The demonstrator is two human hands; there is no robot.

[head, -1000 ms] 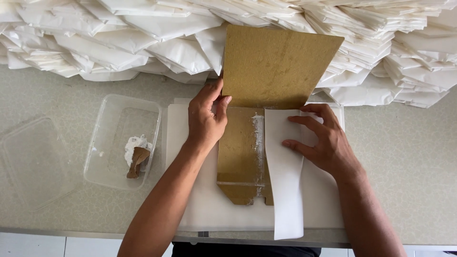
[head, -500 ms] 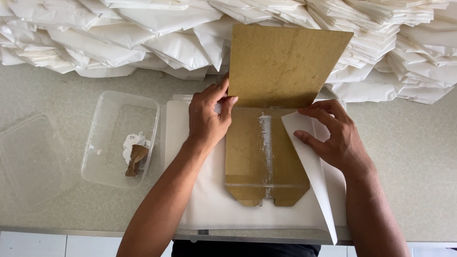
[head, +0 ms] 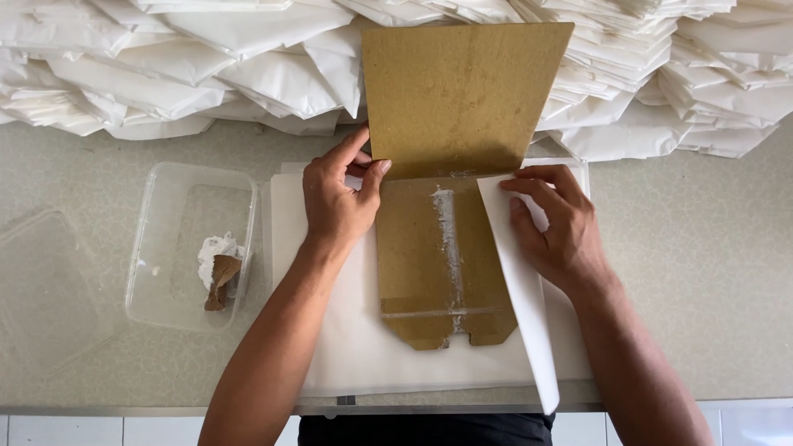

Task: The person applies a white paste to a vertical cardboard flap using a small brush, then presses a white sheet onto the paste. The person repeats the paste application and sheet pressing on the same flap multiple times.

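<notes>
My left hand (head: pixel 339 202) pinches the raised brown cardboard flap (head: pixel 462 91) by its lower left corner, while my right hand (head: pixel 557 223) grips a white paper sheet's (head: pixel 520 281) folded edge beside it. Left of my left hand sits a clear plastic tub (head: pixel 192 248) with paste; stacked white paper bags (head: pixel 206 66) crowd behind.

Paper heap (head: pixel 206 74) runs off top, left and right edges. Clear lid (head: pixel 45 289) cut by left edge. Left hand (head: pixel 339 202) covers part of white sheet (head: pixel 347 347). Lump in plastic tub (head: pixel 192 244) too small to identify. Forearms leave bottom edge.
</notes>
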